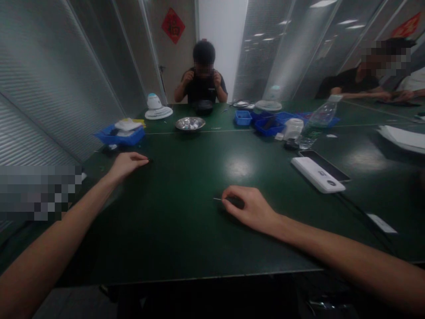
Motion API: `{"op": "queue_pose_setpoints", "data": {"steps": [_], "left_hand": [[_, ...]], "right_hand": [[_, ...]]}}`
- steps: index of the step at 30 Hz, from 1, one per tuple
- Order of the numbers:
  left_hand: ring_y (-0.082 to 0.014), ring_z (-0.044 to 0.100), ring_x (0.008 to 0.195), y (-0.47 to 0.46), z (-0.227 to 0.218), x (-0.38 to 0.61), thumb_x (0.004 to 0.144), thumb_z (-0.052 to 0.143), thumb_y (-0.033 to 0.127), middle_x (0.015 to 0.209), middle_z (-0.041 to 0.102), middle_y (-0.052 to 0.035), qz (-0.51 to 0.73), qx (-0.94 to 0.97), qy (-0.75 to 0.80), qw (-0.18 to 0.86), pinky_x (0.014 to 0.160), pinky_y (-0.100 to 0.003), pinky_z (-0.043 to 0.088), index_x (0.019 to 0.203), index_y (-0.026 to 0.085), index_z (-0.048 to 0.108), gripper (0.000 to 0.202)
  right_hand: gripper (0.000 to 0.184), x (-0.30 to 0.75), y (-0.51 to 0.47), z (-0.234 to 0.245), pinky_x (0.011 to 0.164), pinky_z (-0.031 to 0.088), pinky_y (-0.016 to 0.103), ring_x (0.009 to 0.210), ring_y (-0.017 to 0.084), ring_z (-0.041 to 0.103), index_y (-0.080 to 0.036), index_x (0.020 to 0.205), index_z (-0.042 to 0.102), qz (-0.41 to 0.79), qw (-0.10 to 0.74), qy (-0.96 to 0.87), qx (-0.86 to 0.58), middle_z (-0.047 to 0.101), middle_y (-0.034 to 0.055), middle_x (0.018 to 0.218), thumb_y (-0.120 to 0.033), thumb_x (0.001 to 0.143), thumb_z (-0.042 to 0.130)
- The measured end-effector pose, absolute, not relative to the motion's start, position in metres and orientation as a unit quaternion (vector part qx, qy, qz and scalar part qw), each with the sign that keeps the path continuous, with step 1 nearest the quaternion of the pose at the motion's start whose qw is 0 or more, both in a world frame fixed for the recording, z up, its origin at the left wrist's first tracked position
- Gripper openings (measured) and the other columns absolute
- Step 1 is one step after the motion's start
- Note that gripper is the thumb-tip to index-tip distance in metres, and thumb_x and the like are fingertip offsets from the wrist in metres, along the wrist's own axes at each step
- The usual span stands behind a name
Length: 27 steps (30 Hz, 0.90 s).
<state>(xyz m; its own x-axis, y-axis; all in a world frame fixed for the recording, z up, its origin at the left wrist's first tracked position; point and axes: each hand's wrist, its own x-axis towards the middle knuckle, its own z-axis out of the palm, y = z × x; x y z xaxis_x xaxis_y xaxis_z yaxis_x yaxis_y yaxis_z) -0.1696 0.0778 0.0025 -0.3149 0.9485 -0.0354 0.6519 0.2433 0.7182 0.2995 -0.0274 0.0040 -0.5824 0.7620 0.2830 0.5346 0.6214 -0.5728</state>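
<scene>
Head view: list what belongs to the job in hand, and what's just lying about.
Likely in the job:
thin rod, in the grip of the right hand
perhaps something at the fingertips of the left hand, too small to tell

Seemingly just lying about:
bottle
phone
power bank

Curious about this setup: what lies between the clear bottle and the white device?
The head view shows a dark, flat, phone-like slab there.

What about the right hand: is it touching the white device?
No, the right hand pinches a thin light piece in its fingers, while the white device lies apart.
</scene>
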Motion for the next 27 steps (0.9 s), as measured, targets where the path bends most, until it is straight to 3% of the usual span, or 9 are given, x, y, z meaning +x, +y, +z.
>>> {"op": "queue_pose_setpoints", "data": {"steps": [4, 9, 15, 27], "left_hand": [[-0.0261, 0.068, 0.106, 0.055, 0.016, -0.104, 0.072, 0.086, 0.049, 0.113, 0.076, -0.0048, 0.224, 0.643, 0.635, 0.364, 0.092, -0.036, 0.051, 0.102, 0.023, 0.080, 0.039], [-0.0219, 0.067, 0.091, 0.008, 0.020, -0.006, 0.081, 0.080, 0.047, 0.101, 0.075, -0.0042, 0.135, 0.734, 0.492, 0.447, 0.080, -0.032, 0.050, 0.103, 0.022, 0.079, 0.034], [-0.0191, 0.063, 0.090, -0.017, 0.020, 0.021, 0.088, 0.076, 0.036, 0.104, 0.073, -0.0040, 0.159, 0.777, 0.434, 0.428, 0.079, -0.030, 0.048, 0.107, 0.021, 0.078, 0.024], [-0.0171, 0.064, 0.091, -0.028, 0.013, 0.028, 0.096, 0.069, 0.030, 0.102, 0.070, -0.0043, 0.217, 0.819, 0.365, 0.385, 0.082, -0.029, 0.049, 0.108, 0.019, 0.075, 0.016]], "right_hand": [[0.015, 0.299, -0.027, 0.006, 0.070, 0.047, 0.028, 0.077, 0.015, 0.065, -0.021, 0.102, 0.070, 0.226, 0.275, -0.860, -0.367, 0.073, 0.0020, 0.093, -0.031, 0.097, 0.060], [0.014, 0.300, -0.028, 0.006, 0.072, 0.047, 0.028, 0.078, 0.016, 0.065, -0.021, 0.106, 0.069, 0.225, 0.269, -0.874, -0.337, 0.072, 0.0030, 0.096, -0.029, 0.097, 0.063], [0.011, 0.300, -0.030, 0.005, 0.067, 0.045, 0.026, 0.074, 0.014, 0.062, -0.020, 0.102, 0.069, 0.213, 0.264, -0.880, -0.332, 0.069, 0.0014, 0.090, -0.023, 0.093, 0.064], [0.011, 0.298, -0.030, 0.007, 0.071, 0.046, 0.026, 0.077, 0.014, 0.064, -0.020, 0.103, 0.069, 0.229, 0.256, -0.889, -0.302, 0.070, 0.0010, 0.095, -0.022, 0.093, 0.064]]}}
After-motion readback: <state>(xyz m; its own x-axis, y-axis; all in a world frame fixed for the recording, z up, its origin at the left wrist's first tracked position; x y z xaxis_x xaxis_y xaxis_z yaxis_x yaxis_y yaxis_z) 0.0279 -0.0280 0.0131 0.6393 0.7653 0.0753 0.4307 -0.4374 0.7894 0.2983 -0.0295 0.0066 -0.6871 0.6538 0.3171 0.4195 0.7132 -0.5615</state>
